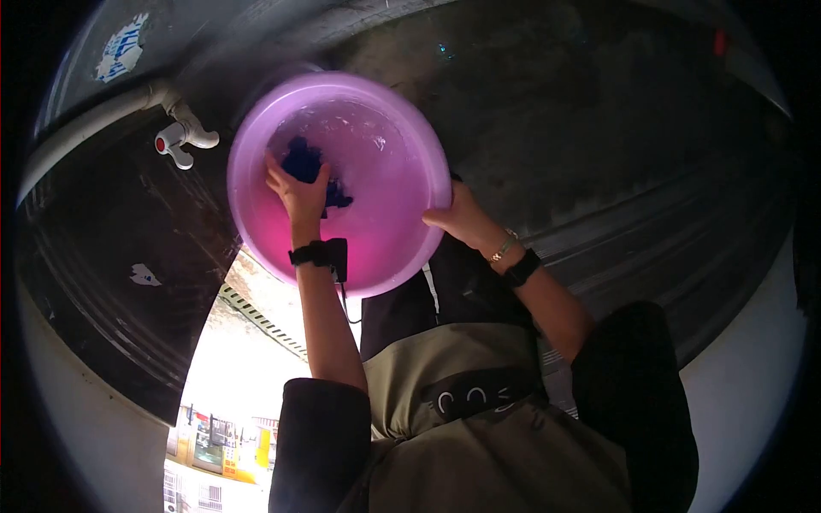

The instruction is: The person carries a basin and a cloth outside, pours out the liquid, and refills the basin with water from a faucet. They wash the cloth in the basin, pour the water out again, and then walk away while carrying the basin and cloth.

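Note:
A pink plastic basin [256, 239] is tilted in front of me, with clear water glinting along its far inner side. Inside it, the fingers and thumb of my left hand [299, 195] curve around a crumpled dark blue cloth [301, 160]. Part of that cloth hangs down beside my thumb. My right hand [466, 218] grips the basin's right rim, thumb on the inside and the other fingers hidden behind the wall. Both wrists wear black bands, and the left one carries a small box with a cable.
A white tap with a red mark [174, 141] sits on a pale pipe [85, 137] left of the basin. Dark, scuffed surfaces surround the basin. I wear a olive apron [462, 359]. Bright ground and a yellow structure [256, 449] show at lower left.

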A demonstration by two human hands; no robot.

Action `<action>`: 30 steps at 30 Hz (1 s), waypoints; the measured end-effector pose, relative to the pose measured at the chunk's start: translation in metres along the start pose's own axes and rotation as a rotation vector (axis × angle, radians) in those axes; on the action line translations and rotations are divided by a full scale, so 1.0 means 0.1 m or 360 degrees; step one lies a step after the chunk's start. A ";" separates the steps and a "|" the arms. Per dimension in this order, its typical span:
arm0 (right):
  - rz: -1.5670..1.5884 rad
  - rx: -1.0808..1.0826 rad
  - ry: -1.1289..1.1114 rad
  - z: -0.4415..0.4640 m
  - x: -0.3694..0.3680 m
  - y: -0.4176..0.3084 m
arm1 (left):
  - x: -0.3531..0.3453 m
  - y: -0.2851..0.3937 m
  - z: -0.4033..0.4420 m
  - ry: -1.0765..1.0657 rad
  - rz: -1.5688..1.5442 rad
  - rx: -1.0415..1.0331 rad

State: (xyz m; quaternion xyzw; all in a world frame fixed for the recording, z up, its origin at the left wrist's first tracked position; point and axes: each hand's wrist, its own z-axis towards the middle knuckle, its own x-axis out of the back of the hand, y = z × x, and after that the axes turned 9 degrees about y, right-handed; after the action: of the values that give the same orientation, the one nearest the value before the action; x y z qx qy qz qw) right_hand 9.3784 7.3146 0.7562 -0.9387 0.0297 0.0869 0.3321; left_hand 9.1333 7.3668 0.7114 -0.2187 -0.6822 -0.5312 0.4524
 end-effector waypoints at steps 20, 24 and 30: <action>-0.0488 0.0071 -0.0268 -0.76 0.17 -0.37 | 0.75 0.36 -0.54 -0.0655 0.0243 0.0579; -0.0710 0.0021 -0.0311 -0.86 0.09 -0.47 | 1.37 0.14 -0.99 -0.0261 0.0101 0.0430; -0.0884 0.0085 -0.0386 -0.83 -0.12 -0.58 | 1.74 -0.75 -1.75 -0.0263 0.0096 0.1082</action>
State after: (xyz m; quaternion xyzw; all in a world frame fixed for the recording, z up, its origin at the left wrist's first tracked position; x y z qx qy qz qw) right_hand 9.3854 7.3077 0.8575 -0.8847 -0.2657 0.1036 0.3688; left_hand 9.0557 7.1484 0.8242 -0.1179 -0.8476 -0.2404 0.4582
